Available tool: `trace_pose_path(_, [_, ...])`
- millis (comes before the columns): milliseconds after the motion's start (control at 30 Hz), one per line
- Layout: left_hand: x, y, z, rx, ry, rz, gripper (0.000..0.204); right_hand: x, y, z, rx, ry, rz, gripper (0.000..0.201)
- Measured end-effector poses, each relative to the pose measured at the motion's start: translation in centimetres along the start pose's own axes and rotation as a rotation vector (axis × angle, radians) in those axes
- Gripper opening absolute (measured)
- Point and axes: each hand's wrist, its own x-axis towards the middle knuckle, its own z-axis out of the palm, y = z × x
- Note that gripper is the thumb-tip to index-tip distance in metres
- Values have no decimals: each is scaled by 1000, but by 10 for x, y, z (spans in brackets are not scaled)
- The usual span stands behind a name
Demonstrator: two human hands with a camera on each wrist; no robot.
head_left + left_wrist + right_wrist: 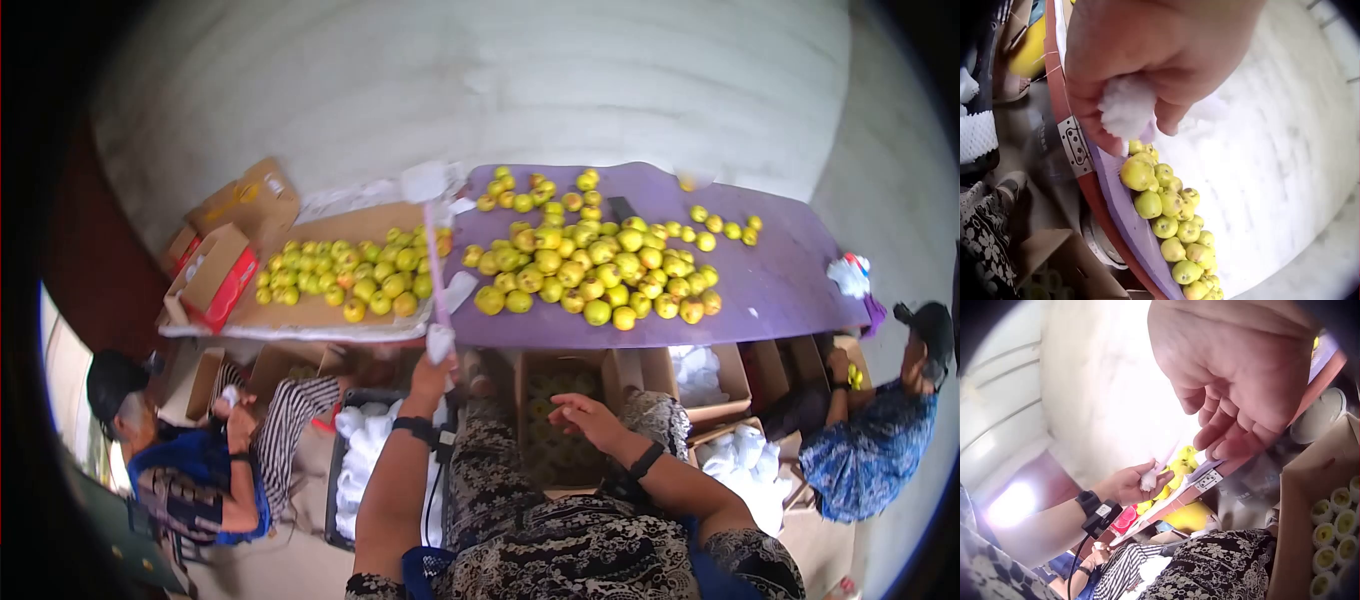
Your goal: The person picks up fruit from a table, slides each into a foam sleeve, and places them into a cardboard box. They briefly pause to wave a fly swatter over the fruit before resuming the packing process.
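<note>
My left hand (430, 385) (1154, 56) (1135, 484) holds a white crumpled wad (1127, 107) (1149, 481) between thumb and fingers. From it a thin pinkish strip (434, 260) extends up across the apples in the head view, ending by a white piece (425, 182). My right hand (592, 420) (1235, 387) hangs above an open box with its fingers loosely bent and nothing in them. Inside that box (1285, 506) lie apples in white foam nets (1324, 535). Yellow-green apples (600, 270) (1172, 250) are heaped on the purple table cover (770, 290).
More apples (350, 270) lie on cardboard at the left. A black crate (338, 470) and boxes hold white foam nets (745, 470). One person (200, 480) sits at the left, another (875, 440) at the right. A red-and-white box (215, 280) stands at the table's left end.
</note>
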Motion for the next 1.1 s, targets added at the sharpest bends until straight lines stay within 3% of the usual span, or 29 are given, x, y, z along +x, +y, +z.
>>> trace_pose_path(33, [16, -20, -9, 193, 89, 153, 39, -3, 3, -2, -17, -28, 16, 38])
trace_pose_path(67, [23, -27, -8, 41, 40, 390, 44, -5, 5, -2, -33, -32, 28, 37])
trace_pose_path(100, [48, -57, -10, 85, 204, 463, 46, -7, 7, -3, -86, -30, 25, 37])
trace_pose_path(133, [16, -22, 9, 52, 104, 381, 43, -8, 7, -4, -153, -53, -23, 37])
trace_pose_path(200, [-12, -6, 46, 47, 39, 276, 32, -15, -9, -1, -155, -36, 10, 43])
trace_pose_path(233, [-46, 15, 72, 44, 22, 214, 28, -13, -5, -1, -269, 44, -160, 46])
trace_pose_path(267, [-71, 28, 95, -3, -151, 124, 27, -12, -1, -1, -393, 105, -321, 48])
trace_pose_path(300, [-93, 34, 113, -44, -305, 29, 26, -16, -3, 0, -384, 142, -317, 48])
trace_pose_path(333, [-107, 34, 125, 8, -419, 38, 27, -20, -10, 3, -436, 209, -355, 49])
trace_pose_path(367, [-97, -2, 132, 138, -431, 141, 28, -24, -15, 4, -490, 267, -393, 50])
trace_pose_path(433, [-130, 9, 154, 313, -503, 224, 32, -30, -17, 0, -475, 265, -413, 49])
trace_pose_path(467, [-142, 10, 157, 314, -507, 223, 32, -30, -17, -7, -314, 81, -240, 50])
trace_pose_path(500, [-152, 9, 161, 117, -604, 155, 33, -32, -16, -13, -151, -96, -68, 50])
trace_pose_path(533, [-159, 10, 163, -79, -698, 83, 35, -36, -12, -13, -148, -86, -69, 50])
trace_pose_path(567, [-163, 14, 162, -74, -708, 81, 35, -40, -9, -8, -126, -42, -217, 42])
trace_pose_path(600, [-168, 19, 159, -250, -751, -95, 36, -45, -6, -6, -105, 0, -364, 35])
trace_pose_path(633, [-171, 22, 157, -424, -783, -272, 38, -48, -4, -6, -100, 4, -366, 35])
trace_pose_path(700, [-175, 28, 161, -344, -817, -216, 37, -61, -19, 1, 145, -42, -263, 36])
trace_pose_path(767, [-173, 21, 165, -265, -856, -162, 37, -66, -22, 8, 102, -23, -284, 34])
trace_pose_path(833, [-163, -3, 168, 12, -873, -35, 35, -68, -21, 6, 57, 1, -303, 31])
trace_pose_path(867, [-167, 1, 172, 15, -880, -35, 35, -68, -22, 1, 46, -32, -223, 35])
trace_pose_path(933, [-175, 8, 182, 81, -820, 153, 35, -73, -21, -6, 35, -57, -144, 40])
trace_pose_path(1000, [-177, 9, 190, -27, -842, 85, 36, -82, -24, -8, 237, -65, -226, 45])
trace_pose_path(1100, [-189, 32, 201, -153, -861, -27, 37, -94, -29, -15, 164, -2, -314, 54])
